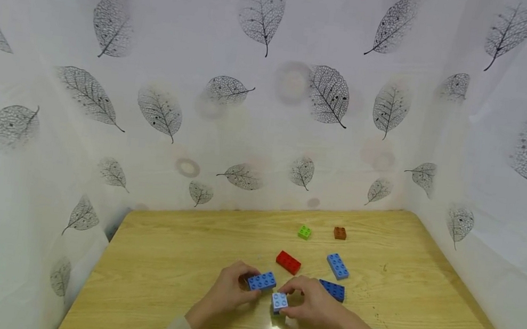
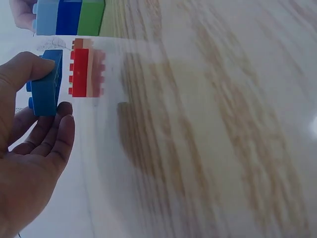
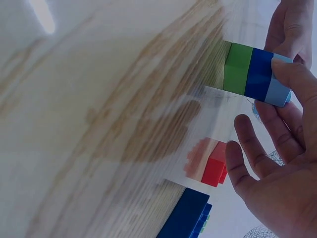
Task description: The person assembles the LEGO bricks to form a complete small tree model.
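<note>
My left hand holds a blue eight-stud building brick between thumb and fingers. In the left wrist view this blue brick is tilted, its hollow underside partly showing. Just to its right, my right hand pinches a small stack of bricks by its top. The right wrist view shows the layers: a light blue brick on top, a dark blue brick in the middle and a green brick at the bottom, against the table. The held brick and the stack are apart.
Beyond the hands lies a red brick. A dark blue brick is close behind the right hand, with a lighter blue brick past it. Farther back sit a lime green brick and an orange-brown brick. Leaf-patterned curtains border the wooden table.
</note>
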`<action>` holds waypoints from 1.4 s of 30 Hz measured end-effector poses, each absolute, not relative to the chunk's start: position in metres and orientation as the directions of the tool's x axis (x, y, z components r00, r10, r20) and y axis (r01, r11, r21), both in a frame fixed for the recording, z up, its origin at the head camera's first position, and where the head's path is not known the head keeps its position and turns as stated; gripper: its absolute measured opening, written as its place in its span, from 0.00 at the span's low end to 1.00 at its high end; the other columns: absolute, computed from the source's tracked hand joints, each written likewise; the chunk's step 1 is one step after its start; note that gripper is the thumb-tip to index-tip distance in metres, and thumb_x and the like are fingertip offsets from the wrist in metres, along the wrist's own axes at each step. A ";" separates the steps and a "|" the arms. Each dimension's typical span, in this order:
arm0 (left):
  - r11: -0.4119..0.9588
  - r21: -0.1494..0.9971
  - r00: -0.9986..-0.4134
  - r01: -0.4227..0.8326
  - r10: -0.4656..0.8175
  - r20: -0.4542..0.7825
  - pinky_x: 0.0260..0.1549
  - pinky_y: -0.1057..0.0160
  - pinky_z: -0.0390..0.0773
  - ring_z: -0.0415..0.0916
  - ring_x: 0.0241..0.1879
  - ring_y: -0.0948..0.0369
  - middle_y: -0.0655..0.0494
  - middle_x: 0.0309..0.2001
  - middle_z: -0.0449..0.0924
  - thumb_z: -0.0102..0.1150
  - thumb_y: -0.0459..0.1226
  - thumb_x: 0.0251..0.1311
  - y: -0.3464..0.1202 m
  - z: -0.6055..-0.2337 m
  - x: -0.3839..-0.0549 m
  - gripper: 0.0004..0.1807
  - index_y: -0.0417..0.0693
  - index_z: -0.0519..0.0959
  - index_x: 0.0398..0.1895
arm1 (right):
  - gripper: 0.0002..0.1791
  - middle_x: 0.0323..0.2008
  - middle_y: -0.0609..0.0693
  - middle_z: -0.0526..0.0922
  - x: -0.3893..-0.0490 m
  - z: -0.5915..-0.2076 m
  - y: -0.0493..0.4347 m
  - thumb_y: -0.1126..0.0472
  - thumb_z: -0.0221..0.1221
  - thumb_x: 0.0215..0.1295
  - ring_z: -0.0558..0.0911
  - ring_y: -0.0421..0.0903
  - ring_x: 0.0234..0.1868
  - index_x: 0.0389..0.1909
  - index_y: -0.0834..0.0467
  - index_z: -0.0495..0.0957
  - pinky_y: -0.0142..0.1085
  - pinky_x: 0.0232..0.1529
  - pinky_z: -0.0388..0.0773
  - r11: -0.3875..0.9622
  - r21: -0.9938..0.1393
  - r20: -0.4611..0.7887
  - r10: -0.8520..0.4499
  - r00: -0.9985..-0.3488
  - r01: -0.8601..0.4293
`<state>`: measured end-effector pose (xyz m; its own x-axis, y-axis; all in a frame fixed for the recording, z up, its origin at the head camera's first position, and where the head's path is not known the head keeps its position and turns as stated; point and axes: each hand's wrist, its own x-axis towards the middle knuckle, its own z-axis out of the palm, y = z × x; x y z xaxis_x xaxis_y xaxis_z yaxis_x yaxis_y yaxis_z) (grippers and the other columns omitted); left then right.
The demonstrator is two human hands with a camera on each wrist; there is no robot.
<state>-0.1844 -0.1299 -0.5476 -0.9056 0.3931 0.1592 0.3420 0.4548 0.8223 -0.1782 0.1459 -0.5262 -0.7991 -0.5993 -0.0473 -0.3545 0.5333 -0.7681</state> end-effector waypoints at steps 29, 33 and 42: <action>0.282 0.865 -0.825 0.415 0.518 0.227 0.44 0.55 0.88 0.81 0.41 0.67 0.49 0.45 0.84 0.75 0.34 0.59 -0.133 -0.527 -0.161 0.17 0.45 0.85 0.52 | 0.18 0.50 0.37 0.87 -0.179 -0.528 0.147 0.45 0.72 0.65 0.83 0.41 0.52 0.53 0.43 0.85 0.41 0.53 0.82 0.515 -0.771 -0.023 -0.609 -0.792 -0.374; 0.272 0.870 -0.818 0.411 0.532 0.220 0.43 0.58 0.88 0.81 0.41 0.68 0.49 0.44 0.83 0.75 0.33 0.59 -0.133 -0.528 -0.158 0.17 0.45 0.85 0.52 | 0.17 0.50 0.36 0.87 -0.179 -0.528 0.148 0.45 0.73 0.65 0.83 0.40 0.52 0.53 0.42 0.85 0.41 0.54 0.81 0.517 -0.775 -0.033 -0.608 -0.793 -0.364; 0.287 0.863 -0.819 0.415 0.530 0.218 0.43 0.64 0.86 0.80 0.41 0.69 0.51 0.43 0.84 0.76 0.32 0.57 -0.130 -0.526 -0.154 0.17 0.46 0.85 0.49 | 0.18 0.49 0.36 0.87 -0.179 -0.529 0.148 0.44 0.73 0.64 0.83 0.40 0.51 0.52 0.43 0.85 0.40 0.53 0.81 0.520 -0.768 -0.024 -0.608 -0.793 -0.375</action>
